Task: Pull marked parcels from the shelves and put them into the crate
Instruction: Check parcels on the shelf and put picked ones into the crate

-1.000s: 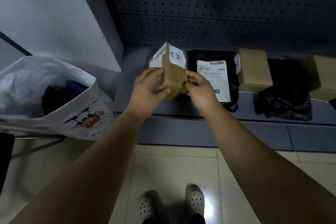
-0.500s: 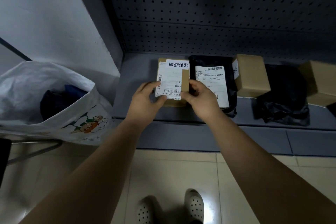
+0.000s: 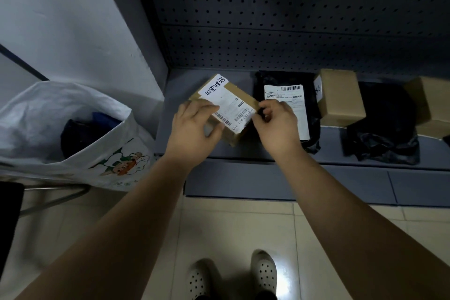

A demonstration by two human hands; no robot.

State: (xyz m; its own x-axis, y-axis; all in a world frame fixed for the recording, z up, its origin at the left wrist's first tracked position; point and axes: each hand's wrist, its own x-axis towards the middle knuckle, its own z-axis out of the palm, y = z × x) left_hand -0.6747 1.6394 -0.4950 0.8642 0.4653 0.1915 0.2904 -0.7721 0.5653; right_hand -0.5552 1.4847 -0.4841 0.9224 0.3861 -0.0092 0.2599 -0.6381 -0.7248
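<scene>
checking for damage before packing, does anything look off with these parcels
Nothing looks damaged. The cardboard box gripped by the left hand and right hand is held askew; the black bag showing no label on the shelf lies crumpled.

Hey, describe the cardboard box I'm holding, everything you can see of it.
The box is small, brown cardboard, and closed. A white shipping label with barcodes and bold black characters covers most of its top face. It is turned cornerwise over the left end of the shelf, beside a black bag. The left hand grips its near left side; the right hand pinches its right corner.
</scene>
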